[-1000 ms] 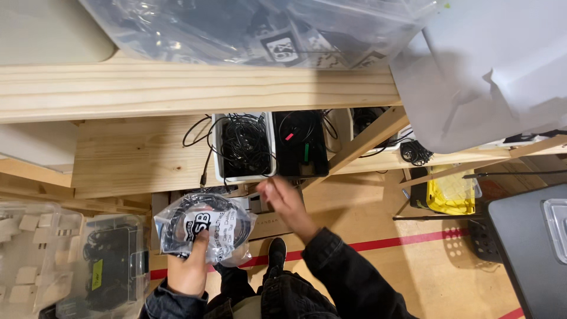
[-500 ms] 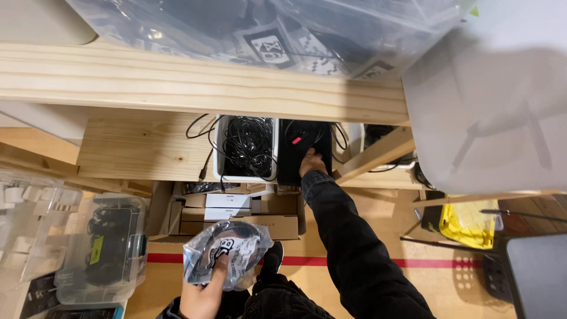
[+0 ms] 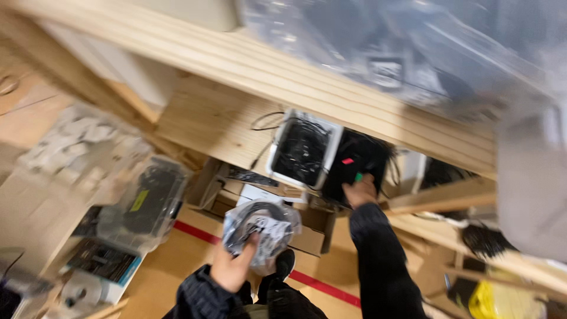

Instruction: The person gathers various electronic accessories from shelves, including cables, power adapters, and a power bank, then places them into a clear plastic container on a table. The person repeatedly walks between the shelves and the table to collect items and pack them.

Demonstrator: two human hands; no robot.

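Two wooden shelf boards (image 3: 331, 88) run diagonally across the head view, the upper one carrying a large clear plastic bag (image 3: 413, 53) of dark contents, blurred by motion. Below it, on the lower shelf (image 3: 207, 127), sit two bins side by side and touching: a white bin (image 3: 302, 149) full of black cables, and a black bin (image 3: 360, 165) to its right with a small red tag and a green spot on its front. Clear plastic storage boxes (image 3: 139, 204) stand at lower left on a pale surface, well apart from both hands. Cardboard boxes (image 3: 307, 233) lie on the floor under the shelf, and a red floor line (image 3: 322, 286) crosses beneath them. A yellow item (image 3: 490, 298) shows at lower right, too blurred to identify. The right hand (image 3: 360, 192), dark sleeve extended, reaches up to the lower front edge of the black bin; fingers touch it, but whether they are gripping the rim cannot be told. The left hand (image 3: 233, 266) stays low near the body, closed around the bottom of a clear bag of coiled black cable (image 3: 260, 227). That bag is held upright in front of the cardboard boxes, below the white bin and well apart from the right hand.
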